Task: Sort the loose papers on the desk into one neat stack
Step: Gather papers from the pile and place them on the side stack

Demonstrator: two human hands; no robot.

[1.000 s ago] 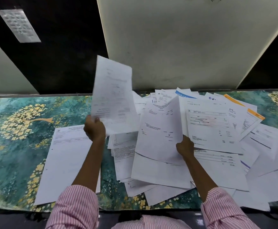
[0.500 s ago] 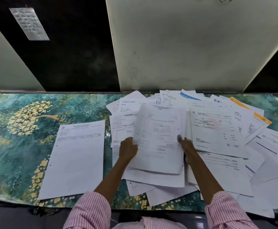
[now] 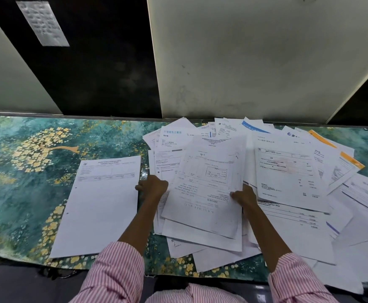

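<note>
- Striped sleeves (image 3: pixel 117 270): pink and white, at the near edge of the desk (image 3: pixel 25 182), which was covered in a green and gold floral pattern.
- Left hand (image 3: pixel 151 188): fingers curled, grasping the left edge of the invoice sheet (image 3: pixel 205 193).
- Right hand (image 3: pixel 243 196): grasping the same sheet's right edge, thumb on top.
- Invoice sheet: one printed page, its heading toward the person, tilted, uppermost on the heap at mid-desk.
- Single sheet (image 3: pixel 100 204): flat on the desk to the left, just beside the left hand and apart from the heap. Judged to be the start of the stack.
- Loose papers (image 3: pixel 288 171): many overlapping pages, fanned from centre to right. Some overhung the near edge, and orange-edged sheets (image 3: pixel 351 160) lay at far right.
- Step in hand: judged as lifting one page off the heap, with sorting barely begun.
- Next move: judged to call for carrying the page left and squaring it on the single sheet without dragging the pages beneath.
- White panel (image 3: pixel 255 62): upright behind the desk.
- Dark panel (image 3: pixel 102 73): left of the white one, bearing a pale label (image 3: pixel 43 22), its text unreadable.
</note>
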